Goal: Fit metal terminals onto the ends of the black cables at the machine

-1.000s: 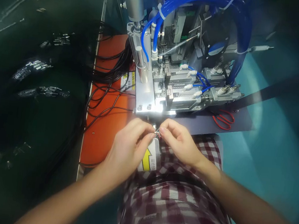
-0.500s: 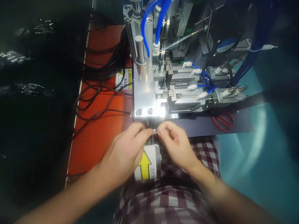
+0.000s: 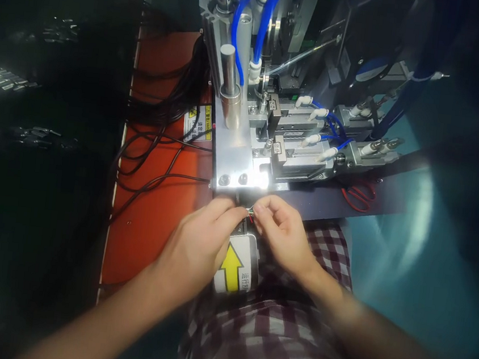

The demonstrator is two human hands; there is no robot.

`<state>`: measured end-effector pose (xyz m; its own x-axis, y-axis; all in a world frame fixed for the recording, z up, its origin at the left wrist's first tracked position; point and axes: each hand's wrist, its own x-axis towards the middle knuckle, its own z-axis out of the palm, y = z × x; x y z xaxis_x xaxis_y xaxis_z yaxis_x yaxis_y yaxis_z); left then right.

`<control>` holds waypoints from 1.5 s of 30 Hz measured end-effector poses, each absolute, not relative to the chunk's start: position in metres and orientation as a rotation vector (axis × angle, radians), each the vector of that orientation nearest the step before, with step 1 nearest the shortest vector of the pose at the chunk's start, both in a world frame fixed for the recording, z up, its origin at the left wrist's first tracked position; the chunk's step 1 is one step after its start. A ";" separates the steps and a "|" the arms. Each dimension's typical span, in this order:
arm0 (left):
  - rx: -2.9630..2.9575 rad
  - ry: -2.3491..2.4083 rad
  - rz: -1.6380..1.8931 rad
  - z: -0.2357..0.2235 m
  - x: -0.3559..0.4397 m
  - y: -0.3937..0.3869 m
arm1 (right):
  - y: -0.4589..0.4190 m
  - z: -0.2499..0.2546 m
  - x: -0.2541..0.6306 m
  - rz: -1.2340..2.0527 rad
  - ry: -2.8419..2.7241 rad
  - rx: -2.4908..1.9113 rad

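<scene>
My left hand (image 3: 201, 238) is closed in a pinch, thumb against forefinger, at the front edge of a metal machine (image 3: 239, 162). Facing it, my right hand (image 3: 283, 232) pinches the end of thin wires (image 3: 251, 215), whose visible bits look red and whitish. The fingertips of the two hands almost meet over these wires. What the left fingertips grip is too small to make out. Just below the hands lies a white plate with a yellow arrow (image 3: 233, 264).
Black cables (image 3: 163, 131) run across an orange board (image 3: 147, 238) on the left. Red-handled scissors or pliers (image 3: 357, 196) lie on the dark board at right. Blue air hoses (image 3: 264, 28) rise from the machine. Small shiny metal parts (image 3: 41, 136) lie in the dark area far left.
The view has shifted, so the machine sits slightly lower and the orange board further left. Both hands stay pinched together at the wires; the left fingers have curled in slightly.
</scene>
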<state>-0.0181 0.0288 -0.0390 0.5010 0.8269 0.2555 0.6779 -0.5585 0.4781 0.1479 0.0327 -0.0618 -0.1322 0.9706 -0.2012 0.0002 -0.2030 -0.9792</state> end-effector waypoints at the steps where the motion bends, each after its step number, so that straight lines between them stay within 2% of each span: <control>1: 2.425 1.261 0.665 -0.039 -0.018 0.029 | 0.032 -0.063 0.148 1.461 -1.190 -1.273; 15: 2.435 1.281 0.701 -0.042 -0.019 0.026 | 0.027 -0.071 0.148 1.314 -1.300 -1.267; 45: 2.489 1.263 0.670 -0.040 -0.019 0.027 | 0.030 -0.073 0.149 1.419 -1.242 -1.326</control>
<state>-0.0193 0.0273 -0.0398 0.5130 0.8115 0.2799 0.6865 -0.5836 0.4337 0.1494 0.0297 -0.0726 -0.1178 0.9743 -0.1917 0.0611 -0.1856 -0.9807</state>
